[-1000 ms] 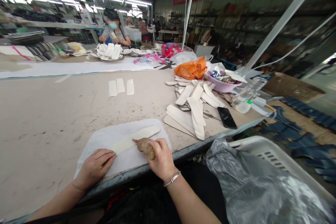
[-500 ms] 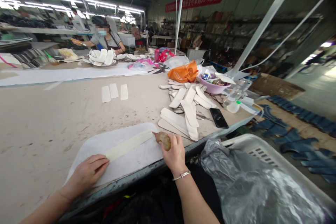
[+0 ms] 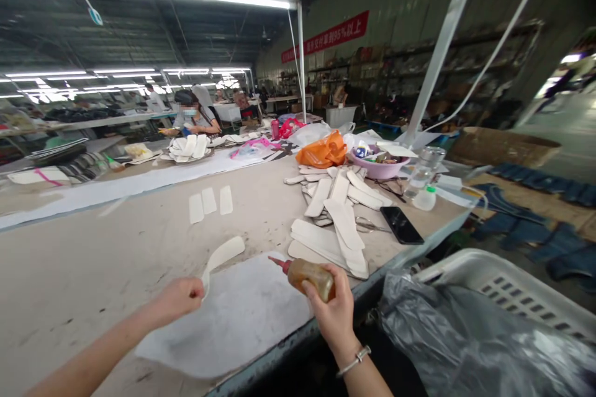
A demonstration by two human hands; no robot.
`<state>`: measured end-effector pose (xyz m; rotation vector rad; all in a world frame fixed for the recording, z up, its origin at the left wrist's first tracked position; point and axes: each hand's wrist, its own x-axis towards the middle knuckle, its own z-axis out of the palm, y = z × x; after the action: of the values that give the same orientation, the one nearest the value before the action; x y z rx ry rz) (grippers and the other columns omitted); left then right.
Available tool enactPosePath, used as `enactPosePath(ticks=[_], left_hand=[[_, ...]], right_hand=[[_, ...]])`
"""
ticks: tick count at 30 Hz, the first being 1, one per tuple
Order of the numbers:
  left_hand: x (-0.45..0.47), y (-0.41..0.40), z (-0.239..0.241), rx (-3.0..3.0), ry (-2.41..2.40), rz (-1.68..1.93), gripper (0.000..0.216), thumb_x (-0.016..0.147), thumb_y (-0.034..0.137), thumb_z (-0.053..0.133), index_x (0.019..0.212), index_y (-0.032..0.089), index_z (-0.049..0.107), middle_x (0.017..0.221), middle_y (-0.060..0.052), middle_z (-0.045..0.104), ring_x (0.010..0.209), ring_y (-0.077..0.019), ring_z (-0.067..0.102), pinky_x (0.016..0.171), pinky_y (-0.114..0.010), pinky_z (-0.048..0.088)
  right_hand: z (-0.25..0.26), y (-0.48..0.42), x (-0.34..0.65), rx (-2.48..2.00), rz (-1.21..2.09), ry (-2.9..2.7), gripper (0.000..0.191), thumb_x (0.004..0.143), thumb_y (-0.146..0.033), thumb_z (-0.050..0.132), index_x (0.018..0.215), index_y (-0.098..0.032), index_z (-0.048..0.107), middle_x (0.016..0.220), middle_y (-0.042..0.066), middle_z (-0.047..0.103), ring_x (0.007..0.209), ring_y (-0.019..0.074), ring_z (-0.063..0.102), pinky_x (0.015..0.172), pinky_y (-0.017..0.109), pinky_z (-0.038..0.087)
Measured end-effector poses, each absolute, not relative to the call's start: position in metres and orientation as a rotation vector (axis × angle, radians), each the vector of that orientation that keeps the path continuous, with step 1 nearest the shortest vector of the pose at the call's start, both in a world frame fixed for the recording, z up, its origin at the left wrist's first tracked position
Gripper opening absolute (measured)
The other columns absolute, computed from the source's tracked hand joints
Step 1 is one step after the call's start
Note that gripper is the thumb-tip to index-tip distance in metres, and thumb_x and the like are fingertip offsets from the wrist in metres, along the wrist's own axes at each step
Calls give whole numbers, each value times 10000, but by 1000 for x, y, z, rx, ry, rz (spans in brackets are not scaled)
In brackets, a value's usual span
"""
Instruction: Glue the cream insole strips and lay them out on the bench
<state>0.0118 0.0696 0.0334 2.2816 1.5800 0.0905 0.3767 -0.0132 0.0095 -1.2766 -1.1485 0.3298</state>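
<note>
My left hand (image 3: pixel 182 296) pinches one end of a long cream strip (image 3: pixel 222 255) and holds it up off the white sheet (image 3: pixel 237 316), its far end curving up and away. My right hand (image 3: pixel 331 310) is wrapped round a small squeeze bottle (image 3: pixel 309 273) of brown glue with a red nozzle pointing left, lifted just above the sheet's right edge. To the right lies a pile of cream strips (image 3: pixel 335 223).
Three short strips (image 3: pixel 209 201) lie further out on the table. Beyond the pile sit an orange bag (image 3: pixel 323 150), a pink bowl (image 3: pixel 378 166), a black phone (image 3: pixel 401 224) and scissors (image 3: pixel 367 224). A white basket lined with grey plastic (image 3: pixel 470 329) stands at my right. A person works at the far end.
The left hand has lifted the strip off the white sheet. The right hand raised the glue bottle away from the strip. The camera tilted upward.
</note>
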Motion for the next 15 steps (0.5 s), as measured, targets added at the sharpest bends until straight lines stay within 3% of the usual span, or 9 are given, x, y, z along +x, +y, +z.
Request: enactPosePath(ticks=[5,10,15], left_hand=[[10,171,101,2265,1335,403,262,833,299,433,728,156,626,547,-25,629,500,-148,585,458,-235,444],[43,266,178,2205,1878,463,376,851,388,496,759,50,630,617,-65,658,557,-132,606,583,-259,503],[82,319,232,2241,2246,492,368,796,369,554,838,8,609,632,-20,594,708,-162,582,799,-442,463]], right_hand=[[8,-6,382,-1304,598,-882,419,742,-354,720,1091,-215,533,1051,62,629,951,236,626,842,392,521],[13,0,384,-1295,757,-702,473,696,-387,743,1081,-208,534,1002,51,643,865,221,642,766,349,541],[19,6,386,-1270,801,-639,464,666,-367,755,1047,-210,542,920,32,652,800,206,641,716,321,544]])
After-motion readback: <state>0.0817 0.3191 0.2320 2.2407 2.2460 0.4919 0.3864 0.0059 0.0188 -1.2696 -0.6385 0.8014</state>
